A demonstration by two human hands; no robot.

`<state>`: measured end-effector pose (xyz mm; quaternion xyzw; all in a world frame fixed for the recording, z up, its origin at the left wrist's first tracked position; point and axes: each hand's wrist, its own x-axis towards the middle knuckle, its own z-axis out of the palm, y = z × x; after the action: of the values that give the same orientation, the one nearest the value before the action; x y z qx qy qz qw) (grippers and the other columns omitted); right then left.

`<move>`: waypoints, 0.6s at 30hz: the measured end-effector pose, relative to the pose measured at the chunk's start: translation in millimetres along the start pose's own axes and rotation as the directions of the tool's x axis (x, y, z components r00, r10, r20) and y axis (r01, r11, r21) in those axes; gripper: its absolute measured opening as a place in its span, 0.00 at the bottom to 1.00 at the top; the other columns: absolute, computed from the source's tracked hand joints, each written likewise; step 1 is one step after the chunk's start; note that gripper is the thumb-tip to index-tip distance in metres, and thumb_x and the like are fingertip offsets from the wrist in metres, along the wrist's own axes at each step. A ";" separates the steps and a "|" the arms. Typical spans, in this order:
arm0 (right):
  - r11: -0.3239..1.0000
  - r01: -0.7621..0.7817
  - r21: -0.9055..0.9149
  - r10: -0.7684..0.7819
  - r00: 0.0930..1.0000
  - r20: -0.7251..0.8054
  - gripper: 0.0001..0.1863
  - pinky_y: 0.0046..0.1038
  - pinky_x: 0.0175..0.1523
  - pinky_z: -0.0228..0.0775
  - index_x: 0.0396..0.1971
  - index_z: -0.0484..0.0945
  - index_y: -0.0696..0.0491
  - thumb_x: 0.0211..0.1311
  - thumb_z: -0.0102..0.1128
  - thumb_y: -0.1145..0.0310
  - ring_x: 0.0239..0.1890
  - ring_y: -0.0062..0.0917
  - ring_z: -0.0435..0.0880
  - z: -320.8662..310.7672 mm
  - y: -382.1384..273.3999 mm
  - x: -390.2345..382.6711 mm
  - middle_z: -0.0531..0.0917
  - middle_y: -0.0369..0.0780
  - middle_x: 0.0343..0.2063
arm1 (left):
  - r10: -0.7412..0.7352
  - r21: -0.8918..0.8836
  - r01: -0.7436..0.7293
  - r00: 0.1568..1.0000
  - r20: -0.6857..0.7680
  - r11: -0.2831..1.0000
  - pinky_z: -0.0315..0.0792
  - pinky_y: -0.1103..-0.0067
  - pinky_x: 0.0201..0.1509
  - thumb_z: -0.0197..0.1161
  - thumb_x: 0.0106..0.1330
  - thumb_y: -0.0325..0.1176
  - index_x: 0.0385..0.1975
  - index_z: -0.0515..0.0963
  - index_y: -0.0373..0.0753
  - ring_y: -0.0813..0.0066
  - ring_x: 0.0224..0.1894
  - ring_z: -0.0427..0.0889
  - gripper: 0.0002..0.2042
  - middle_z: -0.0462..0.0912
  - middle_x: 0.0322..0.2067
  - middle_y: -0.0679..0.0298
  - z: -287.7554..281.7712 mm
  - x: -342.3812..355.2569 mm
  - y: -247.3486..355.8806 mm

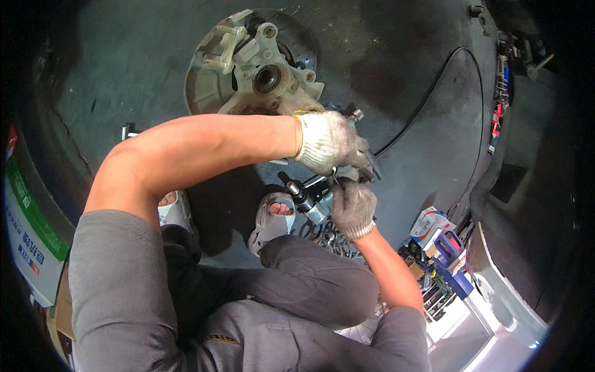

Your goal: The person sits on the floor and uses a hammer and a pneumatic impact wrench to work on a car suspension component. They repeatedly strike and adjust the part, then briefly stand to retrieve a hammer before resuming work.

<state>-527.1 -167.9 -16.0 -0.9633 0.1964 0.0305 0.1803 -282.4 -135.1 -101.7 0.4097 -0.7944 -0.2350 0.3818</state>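
Observation:
Both my hands wear greyish knitted work gloves and meet above the floor. My left hand (331,142) reaches across from the left, fingers curled around something dark that I cannot make out. A metal socket-like end (356,115) shows just beyond its knuckles. My right hand (354,208) is closed below it, pinching a thin shiny metal piece (335,174) between the two hands. Under them on the floor lies a black and silver power tool (302,197), partly covered by my right hand. A steering knuckle (268,79) on a round brake dust shield (201,77) rests just past my left forearm.
A black hose (427,93) loops over the floor at the right. Several loose metal parts (334,242) lie near my sandalled foot (273,220). Tools, a blue-purple case (449,248) and a clear plastic bin (496,279) stand right; a green-and-white box (31,223) stands left.

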 end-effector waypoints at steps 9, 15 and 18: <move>0.994 0.105 0.022 -0.098 0.973 -0.209 0.13 0.58 0.63 0.76 0.45 0.88 0.57 0.64 0.67 0.68 0.51 0.57 0.88 64.1 54.3 0.5 0.90 0.54 0.45 | -0.073 0.020 0.071 0.992 0.107 0.997 0.85 0.61 0.60 0.74 0.55 0.31 0.58 0.87 0.46 0.54 0.55 0.89 0.25 0.87 0.54 0.60 -24.8 10.1 9.6; 0.995 0.105 0.002 -0.105 0.994 -0.008 0.08 0.46 0.44 0.84 0.40 0.88 0.54 0.69 0.70 0.66 0.35 0.47 0.92 10.8 23.0 2.4 0.90 0.48 0.32 | -0.073 -0.083 0.089 0.980 0.185 0.993 0.83 0.57 0.64 0.82 0.49 0.39 0.57 0.86 0.43 0.47 0.58 0.88 0.31 0.87 0.57 0.54 -38.9 6.7 20.3; 0.984 0.027 -0.175 0.015 0.973 0.231 0.10 0.46 0.37 0.81 0.33 0.83 0.52 0.72 0.68 0.63 0.29 0.44 0.90 -24.3 -6.7 8.6 0.87 0.45 0.23 | -0.119 -0.088 0.140 0.969 0.216 0.986 0.82 0.57 0.65 0.83 0.48 0.38 0.57 0.86 0.42 0.48 0.59 0.88 0.31 0.87 0.57 0.54 -32.4 4.2 22.0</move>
<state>-516.8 -174.1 7.9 -0.9659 0.1677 0.1595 0.1158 -268.4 -128.3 -65.4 0.4134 -0.7886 -0.3421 0.3002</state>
